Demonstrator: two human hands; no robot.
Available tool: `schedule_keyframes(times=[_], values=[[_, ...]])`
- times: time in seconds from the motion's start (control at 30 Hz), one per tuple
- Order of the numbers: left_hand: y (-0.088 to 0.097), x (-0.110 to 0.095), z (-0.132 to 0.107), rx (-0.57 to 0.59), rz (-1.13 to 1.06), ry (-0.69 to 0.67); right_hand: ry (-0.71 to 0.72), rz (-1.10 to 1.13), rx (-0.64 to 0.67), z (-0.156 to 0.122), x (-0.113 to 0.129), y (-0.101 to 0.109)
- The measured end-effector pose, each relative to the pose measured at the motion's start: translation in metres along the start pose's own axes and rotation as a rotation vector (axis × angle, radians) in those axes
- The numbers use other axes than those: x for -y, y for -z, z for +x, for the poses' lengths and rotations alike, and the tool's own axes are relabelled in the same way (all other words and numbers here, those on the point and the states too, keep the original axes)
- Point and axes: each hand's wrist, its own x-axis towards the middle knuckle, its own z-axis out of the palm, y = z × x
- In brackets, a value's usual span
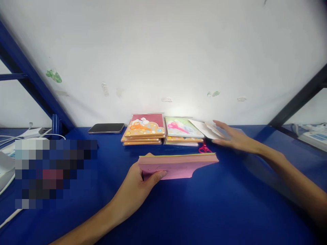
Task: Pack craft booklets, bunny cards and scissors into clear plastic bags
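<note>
My left hand (135,189) grips a thick stack of pink paper (176,166) by its near edge, with the stack lying tilted over the blue tabletop (230,204). My right hand (237,141) is at the back right, fingers spread and holding nothing. Its fingertips are at or very close to a white sheet (205,129). Just below them lie small pink scissors (205,148), partly hidden behind the pink stack. Two piles of craft paper packs (144,129) (182,128) with scissors printed on their covers stand against the wall.
A dark flat tablet-like device (106,128) lies left of the packs, near a white power adapter with cables (33,132). A pixelated patch covers part of the left table. Blue metal shelf frames (30,78) rise at both sides of the white wall (163,51).
</note>
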Motion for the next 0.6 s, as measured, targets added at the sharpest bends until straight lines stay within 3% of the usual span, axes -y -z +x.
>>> schedule_keyframes(times=[0.17, 0.37, 0.43, 0.6], values=[[0.002, 0.001, 0.001, 0.003, 0.039, -0.014, 0.053, 0.103, -0.019, 0.009, -0.014, -0.005], [0.001, 0.001, 0.0, -0.056, -0.075, -0.035, 0.047, 0.012, -0.099, 0.013, -0.014, -0.013], [0.001, 0.0, -0.001, -0.037, -0.176, -0.02, 0.04, 0.067, -0.188, 0.011, -0.01, -0.016], [0.002, 0.0, 0.0, -0.029, -0.374, 0.026, -0.039, 0.462, -0.499, 0.013, -0.009, -0.021]])
